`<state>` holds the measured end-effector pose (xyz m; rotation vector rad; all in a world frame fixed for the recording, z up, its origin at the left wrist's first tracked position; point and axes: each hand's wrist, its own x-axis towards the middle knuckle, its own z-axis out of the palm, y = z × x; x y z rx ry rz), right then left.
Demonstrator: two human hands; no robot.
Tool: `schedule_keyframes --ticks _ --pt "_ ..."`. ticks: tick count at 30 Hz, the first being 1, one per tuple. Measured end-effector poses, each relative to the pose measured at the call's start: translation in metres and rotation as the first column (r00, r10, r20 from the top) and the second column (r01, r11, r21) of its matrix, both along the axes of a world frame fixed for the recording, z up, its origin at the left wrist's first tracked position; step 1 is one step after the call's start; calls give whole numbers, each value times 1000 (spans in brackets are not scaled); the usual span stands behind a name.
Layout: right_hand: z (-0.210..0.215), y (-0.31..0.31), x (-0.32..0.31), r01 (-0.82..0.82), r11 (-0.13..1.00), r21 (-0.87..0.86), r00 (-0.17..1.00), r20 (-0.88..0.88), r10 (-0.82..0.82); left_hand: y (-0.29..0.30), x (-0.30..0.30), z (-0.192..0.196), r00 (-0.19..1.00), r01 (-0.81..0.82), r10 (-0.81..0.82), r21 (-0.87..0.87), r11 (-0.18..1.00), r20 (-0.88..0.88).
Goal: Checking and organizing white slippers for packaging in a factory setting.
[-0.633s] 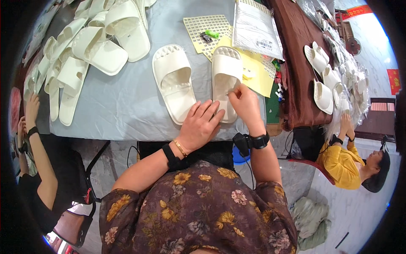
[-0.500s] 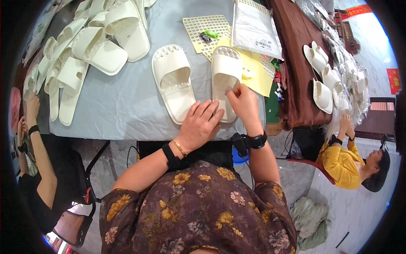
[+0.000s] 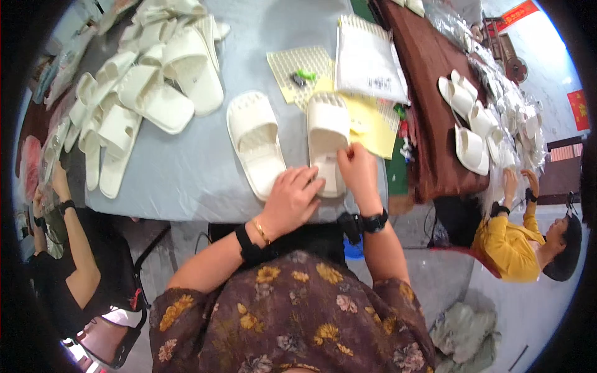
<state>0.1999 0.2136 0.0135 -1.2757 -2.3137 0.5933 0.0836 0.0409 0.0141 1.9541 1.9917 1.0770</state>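
Note:
Two white slippers lie side by side before me, toes pointing away: the left slipper (image 3: 256, 144) and the right slipper (image 3: 328, 121). My left hand (image 3: 293, 194) rests across their heel ends, fingers stretched out and touching the right slipper's heel. A small dark mark shows on that slipper's insole. Against its right edge, just below the strap, is my right hand (image 3: 359, 175). Its fingers are curled and pressed together; whatever they pinch, if anything, is hidden.
Yellow sticker sheets (image 3: 373, 127) and a white plastic packet (image 3: 371, 59) lie beyond the right slipper. White slippers (image 3: 158, 93) are heaped at left on the grey-blue cloth. Co-workers sit at either side; more slippers (image 3: 469, 149) rest on brown cloth at right.
My right hand has shifted from over the right slipper's insole to its right edge. The view has tilted, so the table sits lower in the picture. The left hand still rests on the heels.

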Motion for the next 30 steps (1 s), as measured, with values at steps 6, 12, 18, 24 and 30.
schedule_keyframes --ticks 6,12,18,24,30 --pt "-8 5 23 4 984 180 982 -186 30 -3 -20 22 983 -145 149 -48 988 108" --pt "-21 5 37 10 971 240 996 -88 12 8 -35 18 946 -319 318 -6 948 -63" --pt "-25 6 32 -2 959 283 998 -61 20 24 -39 31 944 -330 327 -109 938 -47" --pt "-26 3 32 12 960 279 997 -74 9 19 -42 16 907 -420 414 -100 902 -80" --pt "-27 0 33 18 961 275 998 -69 1 27 -40 -13 916 -390 388 -7 921 -101"
